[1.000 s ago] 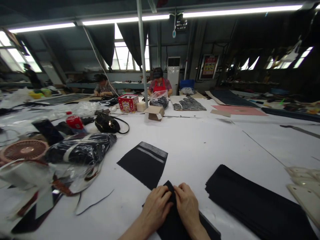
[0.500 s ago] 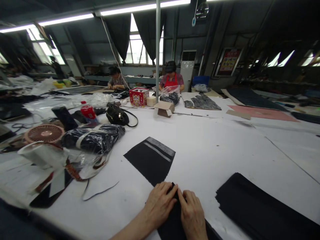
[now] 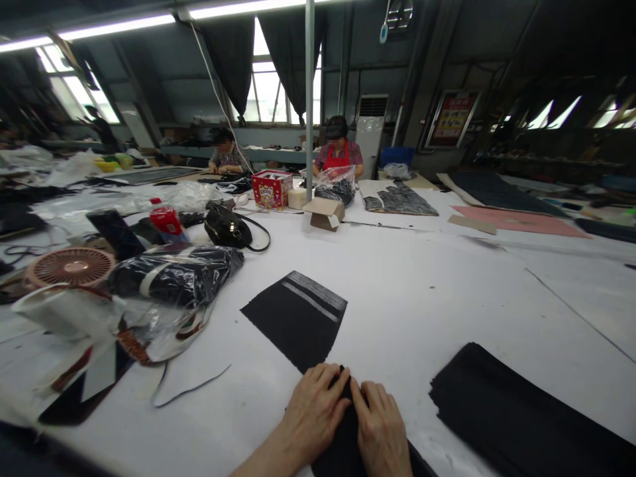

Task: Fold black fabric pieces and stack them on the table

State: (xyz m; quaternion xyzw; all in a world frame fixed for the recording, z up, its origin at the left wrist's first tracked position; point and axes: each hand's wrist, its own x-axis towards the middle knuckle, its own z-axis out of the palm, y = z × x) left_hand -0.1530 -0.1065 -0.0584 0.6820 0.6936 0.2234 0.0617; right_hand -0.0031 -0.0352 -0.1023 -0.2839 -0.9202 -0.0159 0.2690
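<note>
A black fabric piece lies on the white table under both hands at the bottom centre. My left hand is closed, its thumb and fingers pressing the fabric's far edge. Beside it my right hand is closed too, its index fingertip meeting the left fingers at that edge. The fingers partly hide the edge there. Just beyond the hands lies a flat black piece with pale grey bands across its far end. Off to the right rests a pile of black fabric with a ragged left edge.
At left stand a pink fan, a plastic-wrapped dark bundle, a red-labelled bottle and a black handbag. A small cardboard box sits near the pole. Two people work across the table.
The view has shifted slightly, so things on the left sit further left. Both hands stay at the fabric's edge with almost the same grip.
</note>
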